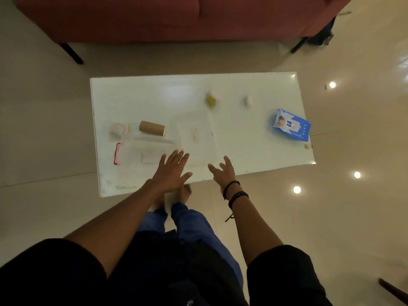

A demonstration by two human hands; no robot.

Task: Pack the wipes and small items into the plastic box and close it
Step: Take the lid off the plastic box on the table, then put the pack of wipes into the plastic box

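Observation:
A clear plastic box stands open near the middle of the white table, with a small pale item inside. Its clear lid with a red clip lies to the left, a white card under it. A blue wipes pack lies at the right end. A cardboard tube and a pale pink roll lie left of the box. A yellow item and a small white roll sit at the back. My left hand is spread over the lid's right edge. My right hand hovers open by the box's near corner.
A red sofa on black legs stands beyond the table. A tiny pale item sits at the table's right edge. My bare feet and legs are under the near edge. The glossy tiled floor reflects ceiling lights.

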